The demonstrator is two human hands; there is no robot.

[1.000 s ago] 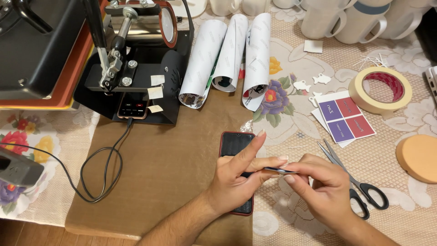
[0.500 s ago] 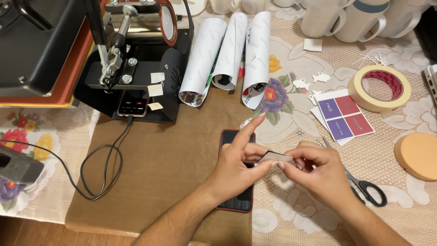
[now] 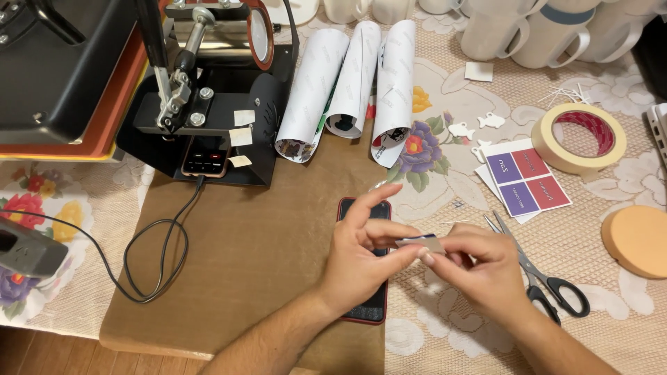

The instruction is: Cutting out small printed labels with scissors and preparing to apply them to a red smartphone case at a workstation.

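Note:
My left hand (image 3: 361,257) and my right hand (image 3: 479,267) meet over the table and together pinch a small flat rectangular piece (image 3: 420,243), pale with a dark edge. The left index finger points up and away. Under the left hand lies a dark phone (image 3: 365,309) with a red rim, partly hidden, on a brown sheet (image 3: 257,257). Black-handled scissors (image 3: 542,278) lie just right of my right hand.
A black mug heat press (image 3: 208,90) with a coiled cable (image 3: 156,257) stands at the back left. Three white paper rolls (image 3: 354,76), white mugs (image 3: 528,28), a tape roll (image 3: 580,137), purple and red printed cards (image 3: 528,184), small white cutouts (image 3: 479,125) and a tan round pad (image 3: 636,239) lie around.
Both hands have shifted slightly right and a little away from me with the small piece, which now lies flatter between the fingers. Nothing else on the table has moved.

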